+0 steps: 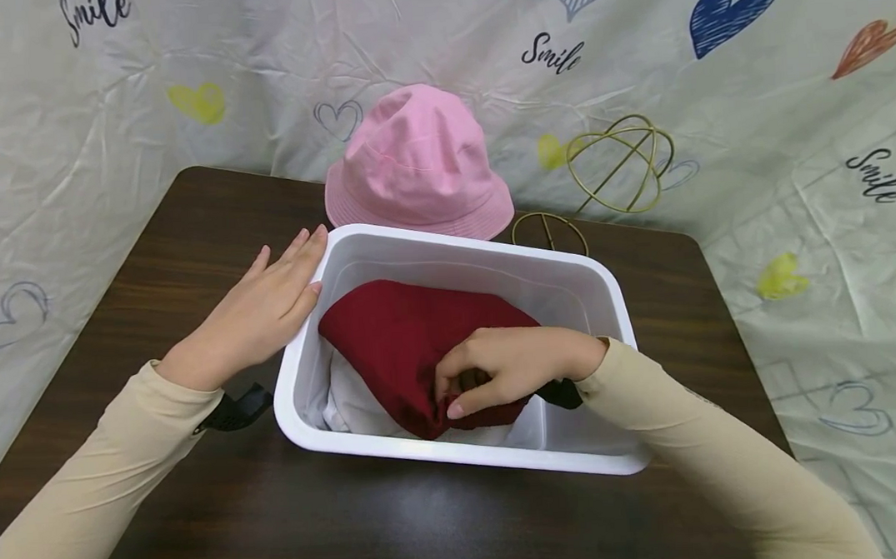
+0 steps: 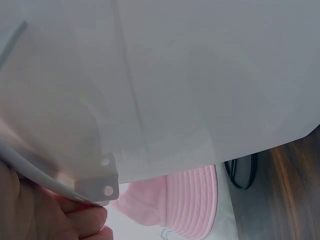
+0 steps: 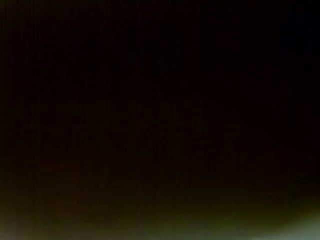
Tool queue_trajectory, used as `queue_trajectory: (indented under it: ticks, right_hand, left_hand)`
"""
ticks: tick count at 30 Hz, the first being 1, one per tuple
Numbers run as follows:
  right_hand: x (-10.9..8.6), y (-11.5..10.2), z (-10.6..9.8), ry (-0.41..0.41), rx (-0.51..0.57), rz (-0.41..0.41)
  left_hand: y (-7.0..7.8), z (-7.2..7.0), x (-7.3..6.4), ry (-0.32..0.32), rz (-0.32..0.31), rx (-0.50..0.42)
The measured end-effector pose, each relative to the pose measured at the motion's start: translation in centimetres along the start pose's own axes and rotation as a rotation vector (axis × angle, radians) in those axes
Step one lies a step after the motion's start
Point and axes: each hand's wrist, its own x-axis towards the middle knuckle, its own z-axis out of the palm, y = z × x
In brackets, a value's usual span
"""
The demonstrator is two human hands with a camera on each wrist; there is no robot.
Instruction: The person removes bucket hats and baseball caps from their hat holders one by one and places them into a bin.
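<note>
A white plastic bin [image 1: 456, 458] stands on the table with a dark red cloth item [image 1: 390, 332] lying in it, over a white cloth item [image 1: 355, 396]. My right hand [image 1: 508, 364] reaches into the bin and pinches a gathered fold of the red cloth between thumb and fingers. My left hand [image 1: 269, 304] rests on the bin's left rim, its fingers straight. From below, the left wrist view shows the bin's outer wall [image 2: 200, 90] and the left fingers [image 2: 75, 220] at the rim. The right wrist view is almost black.
Behind the bin, a pink bucket hat [image 1: 420, 164] sits on the dark wooden table [image 1: 213, 231]. A gold wire stand [image 1: 623, 163] is to the hat's right, its base partly hidden by the bin. A white cloth backdrop [image 1: 242, 38] with hearts hangs behind.
</note>
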Motion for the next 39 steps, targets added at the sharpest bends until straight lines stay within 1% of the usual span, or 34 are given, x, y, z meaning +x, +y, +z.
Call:
queue_trajectory:
  ticks: [3, 7, 10, 12, 13, 15, 20, 23, 30, 39]
  right_hand:
    - [-0.8, -0.4, -0.9, 0.088, 0.001, -0.031]
    - [-1.5, -0.9, -1.8, 0.229, -0.074, -0.025]
    - [-1.4, -1.0, -2.0, 0.336, -0.135, -0.007]
    - [-0.8, -0.8, -1.7, 0.383, -0.187, 0.01]
    - [-0.5, -0.7, -1.4, 0.389, -0.212, 0.026]
    - [0.2, -0.6, -0.7, 0.37, -0.243, 0.062]
    - [1.8, -0.4, 1.0, 0.266, -0.278, 0.133]
    - [2.6, -0.1, 1.5, 0.229, -0.309, 0.141]
    - [3.9, 0.9, 2.4, 0.125, -0.307, 0.19]
    - [5.8, 2.2, 4.1, 0.053, -0.406, 0.251]
  left_hand:
    - [0.0, 0.0, 0.0, -0.004, 0.001, 0.001]
    - [0.0, 0.0, 0.1, -0.008, -0.001, 0.008]
    - [0.0, 0.0, 0.0, -0.011, -0.009, 0.006]
    - [-0.1, 0.0, 0.0, -0.012, -0.011, 0.003]
    - [-0.1, 0.0, 0.0, -0.012, -0.01, 0.002]
    - [-0.1, 0.1, 0.0, -0.011, -0.007, 0.001]
    - [-0.1, 0.1, 0.0, -0.009, -0.005, 0.007]
    - [0.0, 0.0, 0.0, -0.011, -0.008, 0.008]
    - [0.0, -0.1, 0.0, -0.014, -0.009, 0.01]
    - [-0.1, 0.1, 0.0, 0.003, -0.003, 0.004]
